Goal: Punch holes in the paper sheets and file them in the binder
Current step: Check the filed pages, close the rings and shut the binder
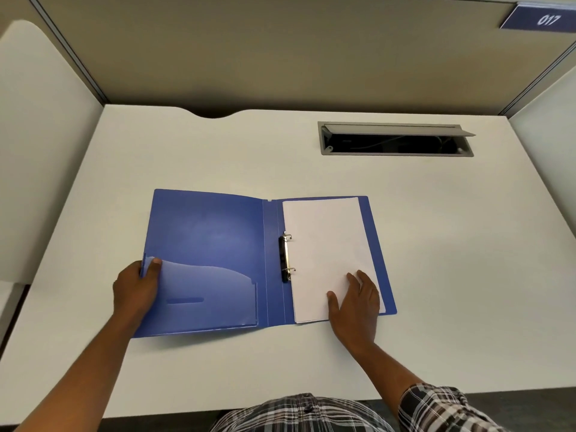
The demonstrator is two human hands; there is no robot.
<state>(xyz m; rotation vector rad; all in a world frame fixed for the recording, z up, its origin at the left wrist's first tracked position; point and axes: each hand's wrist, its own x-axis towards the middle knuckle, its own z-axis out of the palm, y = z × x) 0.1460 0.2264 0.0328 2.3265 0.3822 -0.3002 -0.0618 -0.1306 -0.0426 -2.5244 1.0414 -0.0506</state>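
- Both hands sit on the open folder: our left hand [135, 288] pinches the outer edge of the front cover, thumb on top and fingers curled beneath, while our right hand [355, 305] lies flat with straight fingers pressing the lower corner of the paper.
- We see the thin blue plastic ring binder [212, 241] spread open on the white desk [436, 244], close to us and left of centre, its clear inner pocket [208, 291] on the left flap.
- A slim stack of white paper sheets [327, 241] rests on the right flap, its left edge at the two metal rings [288, 255] (whether the rings pass through punched holes, we cannot tell).
- We judge the cover light and floppy, so we take it at the edge and swing it over gently.
- We expect the sheets to be light, slippery and easily creased; a flat palm near the free corner keeps them squared.
- Behind, a grey cable hatch [396, 140] stands open.
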